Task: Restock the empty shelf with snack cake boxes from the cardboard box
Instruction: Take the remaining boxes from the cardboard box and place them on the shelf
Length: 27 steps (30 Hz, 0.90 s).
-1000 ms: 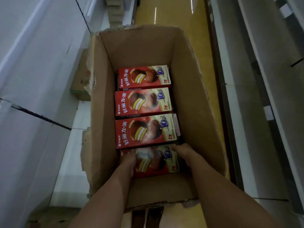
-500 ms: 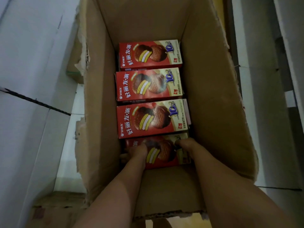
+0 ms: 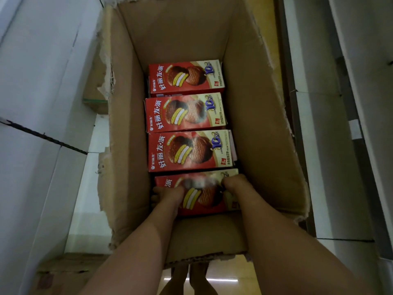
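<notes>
Your view has dropped closer into the cardboard box — left hand and right hand grip the nearest snack cake box; light, crushable, so hold its ends.

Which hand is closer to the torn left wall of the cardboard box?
Left. The left hand holds the nearest snack box beside the torn left wall; the right hand holds its far end.
</notes>
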### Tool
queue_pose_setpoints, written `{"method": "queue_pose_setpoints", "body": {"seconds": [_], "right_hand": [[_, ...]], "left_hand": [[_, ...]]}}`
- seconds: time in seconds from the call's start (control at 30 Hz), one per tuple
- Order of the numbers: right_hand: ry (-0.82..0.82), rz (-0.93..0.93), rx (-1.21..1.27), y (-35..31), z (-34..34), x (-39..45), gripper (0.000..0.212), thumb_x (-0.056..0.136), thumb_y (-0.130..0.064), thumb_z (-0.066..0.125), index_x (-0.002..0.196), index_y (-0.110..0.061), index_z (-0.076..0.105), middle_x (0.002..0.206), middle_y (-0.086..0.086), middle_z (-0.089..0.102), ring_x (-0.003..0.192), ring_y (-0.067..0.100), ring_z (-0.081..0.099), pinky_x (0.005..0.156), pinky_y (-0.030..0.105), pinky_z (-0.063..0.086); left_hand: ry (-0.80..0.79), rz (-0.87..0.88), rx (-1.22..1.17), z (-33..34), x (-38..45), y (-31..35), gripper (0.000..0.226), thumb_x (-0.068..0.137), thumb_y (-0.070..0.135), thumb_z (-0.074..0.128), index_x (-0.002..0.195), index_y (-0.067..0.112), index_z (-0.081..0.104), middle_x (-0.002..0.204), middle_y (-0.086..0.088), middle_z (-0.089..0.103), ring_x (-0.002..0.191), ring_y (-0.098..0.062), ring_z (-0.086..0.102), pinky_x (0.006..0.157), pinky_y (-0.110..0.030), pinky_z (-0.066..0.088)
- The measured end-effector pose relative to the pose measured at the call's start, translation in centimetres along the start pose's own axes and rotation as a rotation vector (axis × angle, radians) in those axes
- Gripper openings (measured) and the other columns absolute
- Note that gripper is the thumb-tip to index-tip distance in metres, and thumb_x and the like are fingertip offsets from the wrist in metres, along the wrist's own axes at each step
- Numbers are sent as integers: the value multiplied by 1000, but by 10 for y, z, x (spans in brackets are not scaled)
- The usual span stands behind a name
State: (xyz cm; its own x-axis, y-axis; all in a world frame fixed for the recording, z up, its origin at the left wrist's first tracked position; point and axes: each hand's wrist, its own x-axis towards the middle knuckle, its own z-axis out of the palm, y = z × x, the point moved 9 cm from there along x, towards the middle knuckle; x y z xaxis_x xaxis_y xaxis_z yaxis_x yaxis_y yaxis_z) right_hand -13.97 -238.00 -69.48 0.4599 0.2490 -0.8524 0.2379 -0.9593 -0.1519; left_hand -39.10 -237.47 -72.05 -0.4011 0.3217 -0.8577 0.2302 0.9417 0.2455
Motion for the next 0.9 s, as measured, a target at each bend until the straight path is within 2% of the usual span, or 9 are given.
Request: {"method": "queue_pose_setpoints", "body": {"seconds": [0.17,0.23,0.33,0.47,0.6,0.67,0.73,0.83,0.9], "right_hand": [[157,-102,-66,-10,-26,-28,62,86,-49,53,131,-7,43,130,15,53,116,35,53,97,47,45],[163,-135,46,-15,-36,-43,63,88,-45,56,132,-4,37,128,17,53,117,36,52,96,46,46],[96,-170,281,-23,-51,-59,65,87,-34,65,131,-1,31,111,15,58,113,35,54,88,40,45],[50,-197,370,-32,-66,-79,81,75,-41,76,128,0,31,124,19,53,110,34,56,95,45,48],[100,-264,316,-38,-88,-107,85,79,-53,68,136,-4,30,132,16,50,120,36,50,99,45,43],[112,-294,306,-40,-95,-120,79,82,-59,60,136,-6,37,130,14,53,117,34,52,98,43,44],[118,-334,328,-44,-105,-134,73,80,-64,57,127,-9,52,120,12,61,108,31,59,95,41,47],[111,-395,429,-52,-121,-148,77,63,-73,65,112,-14,63,103,10,70,93,29,67,89,45,53],[42,-408,495,-57,-131,-166,73,55,-68,73,101,-12,69,85,11,74,78,28,72,80,47,57]], "left_hand": [[13,35,-18,-16,-22,13,106,75,48,73,149,9,9,150,-19,21,135,-39,30,108,-52,34],[25,47,-12,-21,-34,16,104,78,51,70,149,7,8,151,-19,20,136,-39,28,110,-51,32],[55,51,-21,-29,-51,19,102,79,55,66,148,5,9,151,-20,20,136,-39,27,111,-49,31],[76,111,-62,-41,-70,30,99,82,58,61,148,4,9,150,-21,20,136,-40,26,111,-50,30],[89,196,-28,-57,-94,60,96,83,61,56,148,5,14,150,-22,23,136,-40,28,110,-50,30],[121,226,13,-67,-112,79,92,84,62,55,147,6,17,149,-22,25,136,-40,28,111,-48,29],[148,296,43,-79,-133,100,90,84,62,54,147,8,19,148,-21,28,134,-38,30,109,-47,29],[139,433,93,-91,-157,128,89,84,65,51,150,19,13,146,-20,29,134,-38,29,109,-49,29],[78,508,118,-95,-171,139,86,84,68,47,151,31,9,145,-19,28,133,-38,28,110,-51,27]]}}
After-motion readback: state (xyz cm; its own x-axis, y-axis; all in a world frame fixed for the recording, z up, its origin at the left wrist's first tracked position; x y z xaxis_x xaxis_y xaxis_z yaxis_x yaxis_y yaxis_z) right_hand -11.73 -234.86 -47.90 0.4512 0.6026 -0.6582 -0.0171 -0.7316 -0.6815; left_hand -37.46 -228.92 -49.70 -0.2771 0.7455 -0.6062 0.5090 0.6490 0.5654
